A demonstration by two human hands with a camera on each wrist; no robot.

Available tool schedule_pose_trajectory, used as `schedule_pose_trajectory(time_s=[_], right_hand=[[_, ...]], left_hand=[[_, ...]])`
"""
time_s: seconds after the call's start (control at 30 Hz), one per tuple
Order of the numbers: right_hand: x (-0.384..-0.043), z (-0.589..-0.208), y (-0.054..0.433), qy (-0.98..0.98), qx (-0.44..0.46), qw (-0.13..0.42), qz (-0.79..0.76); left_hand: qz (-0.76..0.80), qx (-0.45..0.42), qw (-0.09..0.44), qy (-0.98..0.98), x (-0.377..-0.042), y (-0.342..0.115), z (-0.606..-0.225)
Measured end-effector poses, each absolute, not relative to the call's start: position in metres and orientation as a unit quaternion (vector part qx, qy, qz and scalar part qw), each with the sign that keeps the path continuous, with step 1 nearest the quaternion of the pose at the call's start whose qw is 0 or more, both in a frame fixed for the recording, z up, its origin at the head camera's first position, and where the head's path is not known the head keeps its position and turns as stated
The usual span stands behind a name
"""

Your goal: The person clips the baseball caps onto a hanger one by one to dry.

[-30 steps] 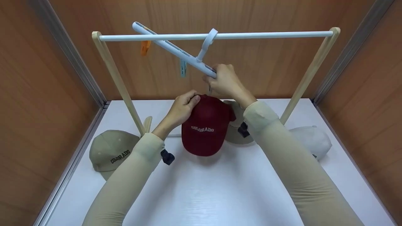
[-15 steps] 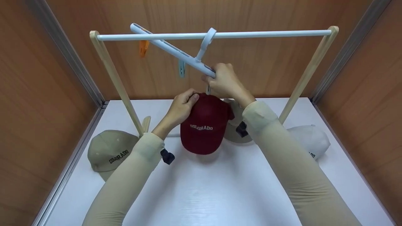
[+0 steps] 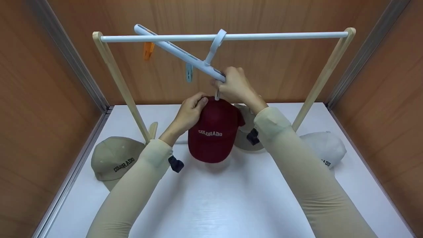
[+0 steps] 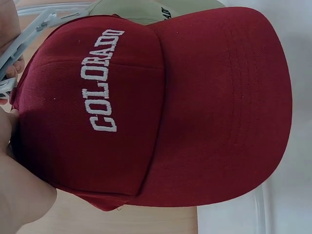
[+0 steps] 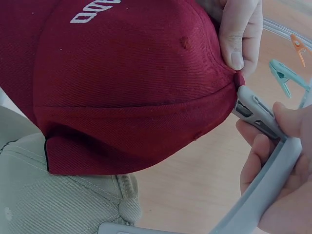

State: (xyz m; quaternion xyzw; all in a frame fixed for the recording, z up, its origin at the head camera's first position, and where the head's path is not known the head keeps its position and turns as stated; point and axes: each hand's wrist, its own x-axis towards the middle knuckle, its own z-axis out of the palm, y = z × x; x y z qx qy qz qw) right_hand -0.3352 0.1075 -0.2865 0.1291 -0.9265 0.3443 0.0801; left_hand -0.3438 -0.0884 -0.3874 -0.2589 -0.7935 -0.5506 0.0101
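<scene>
My left hand (image 3: 190,114) pinches a dark red cap (image 3: 211,145) lettered COLORADO by the top of its crown, brim hanging down. My right hand (image 3: 236,84) is at the low end of a pale blue hanger (image 3: 178,51), whose hook sits on the white rod. Between right thumb and fingers is a grey clothespin (image 5: 256,109) attached to that hanger. Its tip meets the fabric at the cap's top button, beside the left thumb; whether it bites the cloth is hard to tell. An orange clothespin (image 3: 148,51) and a light blue clothespin (image 3: 189,72) hang further along the hanger.
The white rod (image 3: 281,36) spans two wooden posts of a rack. Behind the red cap is a beige cap (image 3: 250,142), partly hidden. An olive cap (image 3: 117,158) lies left on the white table (image 3: 211,205), a pale grey cap (image 3: 325,148) right. Wooden panels enclose the table.
The clothespin tip now overlaps the top of the red cap, where it was mostly hidden by my right hand. The cap has risen slightly; the view has shifted a little.
</scene>
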Motion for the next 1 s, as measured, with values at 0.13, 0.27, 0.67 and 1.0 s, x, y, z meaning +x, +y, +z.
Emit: schedule_pose_trajectory(time_s=[0.13,0.27,0.67,1.0], right_hand=[[-0.3347,-0.285,0.1082,-0.927,0.129,0.076,0.345],[-0.3353,-0.2856,0.1084,-0.927,0.13,0.077,0.343],[-0.3368,-0.2871,0.1086,-0.922,0.136,0.069,0.355],[-0.3374,-0.2868,0.1078,-0.927,0.135,0.084,0.339]], left_hand=[[-0.563,-0.255,0.004,-0.786,-0.3444,-0.0879,-0.3853],[-0.578,-0.25,-0.006,-0.777,-0.3445,-0.0882,-0.3827],[-0.61,-0.23,-0.028,-0.758,-0.3463,-0.0849,-0.3788],[-0.632,-0.221,-0.011,-0.743,-0.347,-0.0788,-0.3797]])
